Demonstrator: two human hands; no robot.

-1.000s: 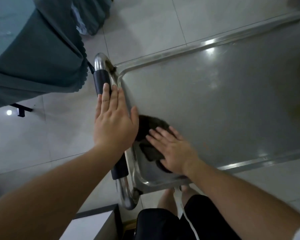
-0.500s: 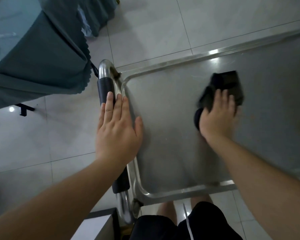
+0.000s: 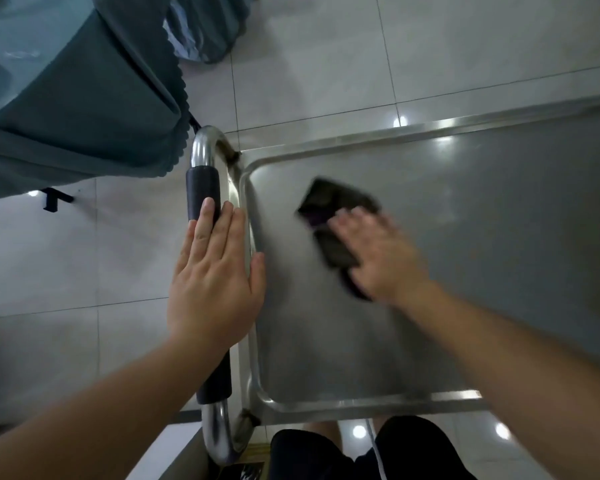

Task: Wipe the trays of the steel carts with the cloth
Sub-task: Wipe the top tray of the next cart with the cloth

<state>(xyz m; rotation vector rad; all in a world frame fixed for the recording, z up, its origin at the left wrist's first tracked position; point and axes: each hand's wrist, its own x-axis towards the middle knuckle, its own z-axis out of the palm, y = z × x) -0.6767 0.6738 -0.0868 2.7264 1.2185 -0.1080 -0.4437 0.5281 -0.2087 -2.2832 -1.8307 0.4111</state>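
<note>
- Dark crumpled wiping cloth (image 3: 336, 220) lies flat on the grey stainless-steel cart tray (image 3: 499, 237), in the tray's left half, well apart from the raised rim on every side.
- Right hand (image 3: 378, 254) presses down on the cloth's nearer right part with straight fingers lying side by side; the hand is blurred, so how the thumb lies I cannot tell.
- Half a second ago that hand and the cloth were farther across the tray, near the far rim, with the fingers pointing away from the person; now both sit closer to the left rim and a little nearer the body, and the fingers point up and to the left.
- A second ago the cloth was at the near left corner, just beside the other hand; now it is apart from that corner, toward the tray's middle.
- Left hand (image 3: 215, 275) rests flat over the black foam-sleeved steel push handle (image 3: 203, 192) and the tray's left rim, fingers straight and together, thumb spread out over the tray's edge; it lies as it did in both earlier pictures.
- Teal scalloped-edge tablecloth (image 3: 84, 98) hangs at upper left over the pale glossy floor tiles (image 3: 326, 64).
- Black shorts (image 3: 309, 455) of the person show at the bottom edge, below the tray's near rim.
</note>
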